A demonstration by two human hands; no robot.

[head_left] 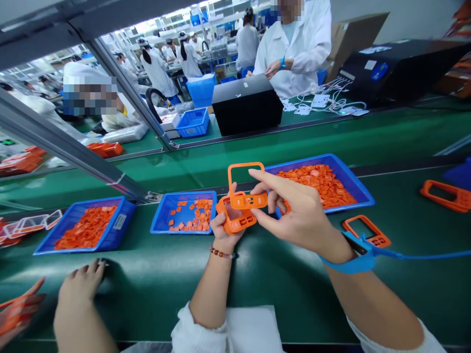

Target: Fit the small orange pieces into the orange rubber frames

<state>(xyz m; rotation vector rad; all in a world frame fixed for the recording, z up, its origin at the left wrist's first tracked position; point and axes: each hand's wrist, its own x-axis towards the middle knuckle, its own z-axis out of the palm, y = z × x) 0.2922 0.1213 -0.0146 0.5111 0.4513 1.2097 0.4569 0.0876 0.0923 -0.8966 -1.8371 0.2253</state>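
My left hand [221, 229], with a beaded bracelet at its wrist, is closed around an orange plastic housing [241, 224] with a window and small slots; whether it is one piece or several stacked I cannot tell. Just above it, an orange plastic frame [240, 201] with a large rectangular opening stands tilted up. My right hand [298, 208], wearing a blue wrist strap [349, 260] with a cord, pinches this frame at its right side. The lower part of the frame overlaps the housing in the picture; whether they touch is unclear.
Blue trays of small orange parts stand along the back: left tray [123, 213], middle tray [156, 223], right tray [362, 193]. Orange frames [368, 230] lie at the right. A co-worker's hands [79, 284] are at the left. A metal post [106, 169] slants behind the trays.
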